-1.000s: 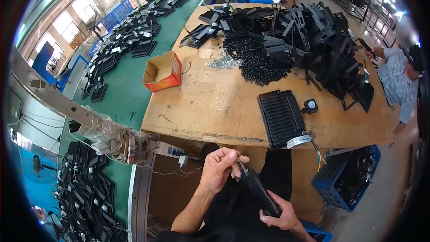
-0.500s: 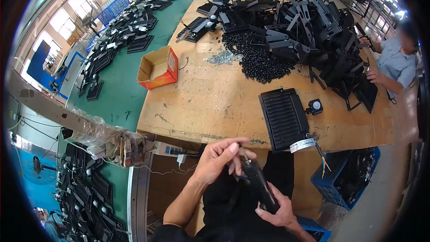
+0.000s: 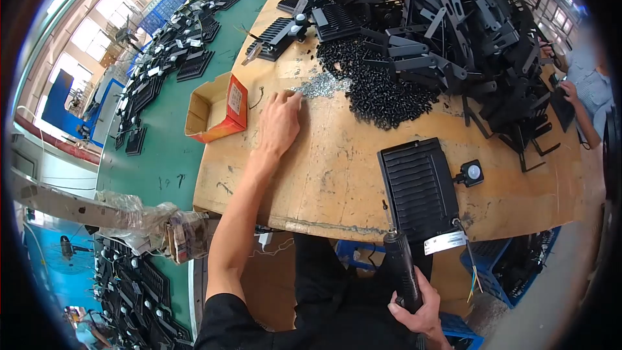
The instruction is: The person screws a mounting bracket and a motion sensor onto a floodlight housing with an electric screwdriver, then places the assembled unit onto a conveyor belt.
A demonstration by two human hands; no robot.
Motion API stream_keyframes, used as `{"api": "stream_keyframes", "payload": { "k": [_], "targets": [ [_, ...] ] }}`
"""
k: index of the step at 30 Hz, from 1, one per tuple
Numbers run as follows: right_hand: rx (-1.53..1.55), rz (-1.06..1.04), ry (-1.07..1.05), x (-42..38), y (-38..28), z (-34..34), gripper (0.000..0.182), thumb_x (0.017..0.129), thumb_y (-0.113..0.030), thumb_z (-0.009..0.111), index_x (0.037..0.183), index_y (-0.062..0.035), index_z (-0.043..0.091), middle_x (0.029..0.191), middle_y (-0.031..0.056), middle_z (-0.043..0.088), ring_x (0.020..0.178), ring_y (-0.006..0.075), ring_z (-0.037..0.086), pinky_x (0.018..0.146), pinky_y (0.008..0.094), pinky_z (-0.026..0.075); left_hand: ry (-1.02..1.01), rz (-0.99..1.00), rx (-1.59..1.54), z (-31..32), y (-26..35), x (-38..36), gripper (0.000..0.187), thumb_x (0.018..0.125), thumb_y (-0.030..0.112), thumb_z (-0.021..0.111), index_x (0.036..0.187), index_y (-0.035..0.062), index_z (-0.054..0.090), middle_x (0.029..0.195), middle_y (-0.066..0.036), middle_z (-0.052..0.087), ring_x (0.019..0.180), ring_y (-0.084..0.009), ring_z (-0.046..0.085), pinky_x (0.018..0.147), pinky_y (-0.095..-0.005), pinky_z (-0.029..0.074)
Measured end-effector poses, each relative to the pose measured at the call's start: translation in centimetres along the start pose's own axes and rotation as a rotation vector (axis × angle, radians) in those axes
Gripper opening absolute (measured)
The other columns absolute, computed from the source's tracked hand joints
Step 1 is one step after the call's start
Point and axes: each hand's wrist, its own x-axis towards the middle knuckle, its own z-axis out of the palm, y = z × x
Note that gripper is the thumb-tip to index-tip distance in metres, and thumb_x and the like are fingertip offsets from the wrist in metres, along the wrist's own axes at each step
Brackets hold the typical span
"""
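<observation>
My right hand (image 3: 418,308) is wrapped round a black electric screwdriver (image 3: 403,266), bit pointing up and away from me. At the bit's tip shows a small black screw (image 3: 385,205). Just right of it lies a black finned floodlight (image 3: 420,185) with a motion sensor (image 3: 473,173), a white label (image 3: 445,242) and a cable with bare coloured wires. My left hand (image 3: 278,123) reaches across the wooden table, fingers bent together at the edge of a pile of small silvery washers (image 3: 322,85). Its fingertips are partly hidden, so anything pinched there cannot be made out.
Black screws (image 3: 389,100) lie heaped beside a tall stack of black brackets (image 3: 453,45). An orange-red open box (image 3: 227,120) stands at the left. More floodlights line the green conveyor (image 3: 178,107). At the right, a co-worker's hand (image 3: 570,92) is beside the stack.
My left hand has left the screwdriver's tip and stretched forward to the washers. The screwdriver, in my right hand, now points up beside the floodlight, with a screw at its tip.
</observation>
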Motion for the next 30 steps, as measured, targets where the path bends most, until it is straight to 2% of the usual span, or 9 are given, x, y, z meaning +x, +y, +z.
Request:
{"api": "stream_keyframes", "payload": {
  "k": [4, 9, 13, 16, 21, 24, 26, 28, 30],
  "targets": [
    [0.069, 0.045, 0.034, 0.9, 0.0, -0.2, 0.089, 0.079, -0.009, 0.082, 0.155, 0.0123, 0.039, 0.088, 0.0057, 0.069, 0.079, 0.0092, 0.065, 0.074, 0.0259, 0.053, 0.007, 0.053, 0.065, 0.1, 0.7, -0.1, 0.044, 0.09, -0.003, 0.062, 0.131, 0.0094, 0.071, 0.123, -0.013, 0.069, 0.114, -0.0343, 0.061, 0.099, -0.0432, 0.051],
    [0.005, 0.033, -0.01, 1.4, -0.5, -0.9, 0.089, 0.079, -0.011, 0.082, 0.154, 0.0131, 0.04, 0.086, 0.0063, 0.069, 0.077, 0.0093, 0.066, 0.073, 0.0256, 0.053, -0.001, 0.094, 0.005, 0.2, 0.0, -0.3, 0.03, 0.091, 0.002, 0.064, 0.117, 0.0088, 0.078, 0.126, -0.013, 0.07, 0.112, -0.0331, 0.063, 0.096, -0.0433, 0.052],
    [-0.018, 0.004, -0.029, 1.2, -0.1, -0.8, 0.089, 0.079, -0.01, 0.082, 0.154, 0.0135, 0.04, 0.085, 0.0062, 0.069, 0.075, 0.0095, 0.066, 0.071, 0.0256, 0.053, 0.053, 0.008, -0.055, -0.3, 1.0, -0.1, 0.025, 0.093, 0.004, 0.066, 0.115, 0.0082, 0.078, 0.124, -0.011, 0.071, 0.111, -0.0318, 0.067, 0.094, -0.0423, 0.055],
    [-0.019, 0.005, -0.026, 1.0, 0.0, -0.6, 0.09, 0.078, -0.009, 0.083, 0.154, 0.0137, 0.039, 0.085, 0.006, 0.069, 0.076, 0.0096, 0.066, 0.072, 0.0256, 0.053, 0.016, 0.071, -0.053, 0.3, 1.2, 0.5, 0.023, 0.096, 0.008, 0.066, 0.116, 0.0081, 0.078, 0.118, -0.011, 0.073, 0.109, -0.0308, 0.068, 0.093, -0.0423, 0.056],
    [-0.036, 0.001, -0.011, -0.2, -0.3, -0.8, 0.091, 0.079, -0.009, 0.083, 0.155, 0.013, 0.039, 0.087, 0.006, 0.07, 0.077, 0.0096, 0.067, 0.073, 0.0261, 0.054, -0.054, 0.229, 0.149, 0.9, 0.7, 1.1, 0.019, 0.091, 0.006, 0.066, 0.107, 0.0074, 0.077, 0.11, -0.008, 0.072, 0.106, -0.0283, 0.068, 0.092, -0.0409, 0.056],
    [-0.005, 0.033, 0.01, -1.3, -0.3, -1.1, 0.091, 0.08, -0.014, 0.087, 0.157, 0.0071, 0.042, 0.095, 0.0071, 0.074, 0.084, 0.012, 0.073, 0.081, 0.0275, 0.057, -0.037, 0.287, 0.204, 0.6, 0.2, 0.3, 0.016, 0.088, 0.005, 0.066, 0.102, 0.0071, 0.074, 0.108, -0.007, 0.072, 0.104, -0.0279, 0.068, 0.092, -0.0397, 0.055],
    [-0.023, 0.006, 0.049, -2.2, 0.4, -1.0, 0.091, 0.08, -0.014, 0.087, 0.157, 0.0066, 0.042, 0.096, 0.0073, 0.074, 0.086, 0.012, 0.073, 0.082, 0.0277, 0.057, -0.038, 0.288, 0.196, 0.4, -0.1, -0.2, 0.014, 0.089, 0.005, 0.066, 0.102, 0.0062, 0.073, 0.105, -0.008, 0.072, 0.102, -0.0286, 0.068, 0.093, -0.0393, 0.054],
    [-0.024, 0.032, 0.062, -3.2, 0.5, -1.1, 0.091, 0.08, -0.015, 0.087, 0.157, 0.0061, 0.043, 0.099, 0.0079, 0.074, 0.087, 0.013, 0.073, 0.083, 0.0283, 0.057, -0.017, 0.162, 0.154, 0.1, -0.7, -0.2, 0.014, 0.09, 0.005, 0.066, 0.101, 0.0065, 0.073, 0.102, -0.009, 0.072, 0.1, -0.0293, 0.069, 0.092, -0.0401, 0.054],
    [-0.032, 0.055, 0.083, -4.0, 0.7, -1.4, 0.091, 0.08, -0.015, 0.087, 0.157, 0.0055, 0.043, 0.101, 0.0085, 0.075, 0.088, 0.0141, 0.073, 0.084, 0.0288, 0.057, 0.153, 0.026, 0.0, -0.5, -0.8, -0.9, 0.016, 0.096, 0.004, 0.059, 0.104, 0.0033, 0.072, 0.101, -0.014, 0.073, 0.098, -0.0334, 0.07, 0.087, -0.046, 0.054]
  ]
}}
